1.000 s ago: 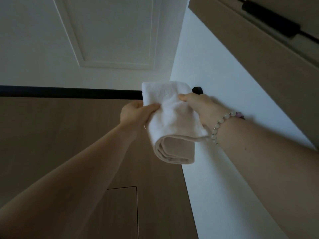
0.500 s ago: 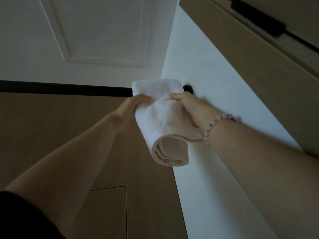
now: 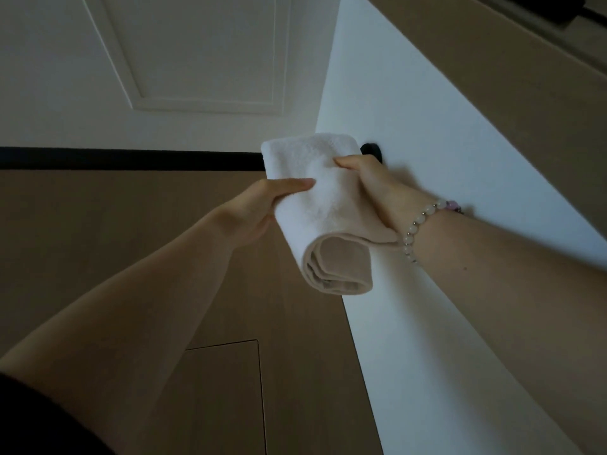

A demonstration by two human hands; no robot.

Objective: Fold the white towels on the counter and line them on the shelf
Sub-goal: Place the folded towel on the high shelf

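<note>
White folded terry towel (image 3: 323,221), pinched by the left hand (image 3: 262,208) and right hand (image 3: 371,185) at the black bar (image 3: 131,159), may unfold if either grip slackens.

Rail: I see the black rail (image 3: 131,160) bare along its whole left stretch — open room for a hand there.
Right end: the folded towel (image 3: 315,198) fills it, just beside the white wall (image 3: 410,142) — little gap.
Behind: a wood panel (image 3: 98,241) closes off the back below the rail.
</note>
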